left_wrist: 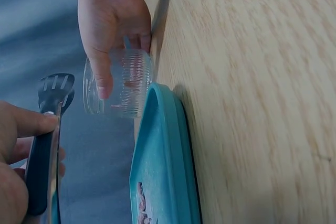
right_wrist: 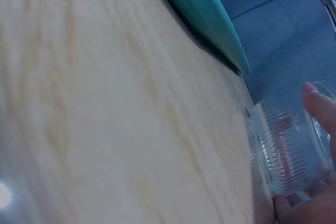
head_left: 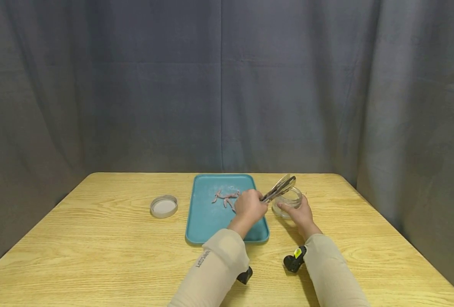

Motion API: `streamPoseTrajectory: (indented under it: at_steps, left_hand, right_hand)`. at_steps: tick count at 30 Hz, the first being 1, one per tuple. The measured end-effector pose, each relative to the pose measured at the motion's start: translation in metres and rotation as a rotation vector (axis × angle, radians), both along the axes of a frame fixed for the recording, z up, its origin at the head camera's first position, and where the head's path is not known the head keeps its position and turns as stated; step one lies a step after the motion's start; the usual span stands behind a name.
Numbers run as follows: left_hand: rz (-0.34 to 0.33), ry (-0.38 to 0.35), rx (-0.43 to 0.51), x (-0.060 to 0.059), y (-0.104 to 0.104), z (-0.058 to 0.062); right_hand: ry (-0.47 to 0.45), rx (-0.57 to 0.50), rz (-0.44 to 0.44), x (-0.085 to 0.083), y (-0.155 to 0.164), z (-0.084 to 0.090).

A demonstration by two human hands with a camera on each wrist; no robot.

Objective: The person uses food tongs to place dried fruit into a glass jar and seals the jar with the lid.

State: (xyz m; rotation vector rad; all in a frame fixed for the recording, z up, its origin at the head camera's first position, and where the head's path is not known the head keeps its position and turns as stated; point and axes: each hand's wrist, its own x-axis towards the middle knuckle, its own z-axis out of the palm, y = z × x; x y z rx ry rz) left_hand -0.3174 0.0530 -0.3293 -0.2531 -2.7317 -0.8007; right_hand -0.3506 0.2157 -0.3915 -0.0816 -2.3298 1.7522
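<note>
Two hands busy. Left hand (head_left: 250, 207) is wrapped around the handles of the metal tongs (head_left: 279, 188), whose tips sit squeezed together above the glass jar (head_left: 287, 201); can't tell if they carry anything. Right hand (head_left: 299, 213) curls thumb and fingers around the jar, which stands on the wooden table (head_left: 96, 247) just beside the teal tray (head_left: 205, 221). Several shrimp (head_left: 227, 198) lie on the tray. My read: keep the jar pinned, centre tips over its mouth, release low.

Staged recording booth: grey curtain backdrop (head_left: 227, 85), bare wooden table (head_left: 96, 238).
</note>
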Motion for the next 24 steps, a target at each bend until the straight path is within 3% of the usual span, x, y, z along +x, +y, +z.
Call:
streamPoseTrajectory:
  at_steps: [14, 24]
  left_hand:
    - [-0.004, -0.01, 0.008, 0.001, -0.009, 0.004]
    - [0.021, 0.013, 0.015, 0.001, -0.029, 0.014]
  right_hand:
    - [-0.007, -0.004, -0.003, 0.001, -0.001, 0.002]
    - [-0.006, 0.005, -0.018, 0.001, 0.0, 0.0]
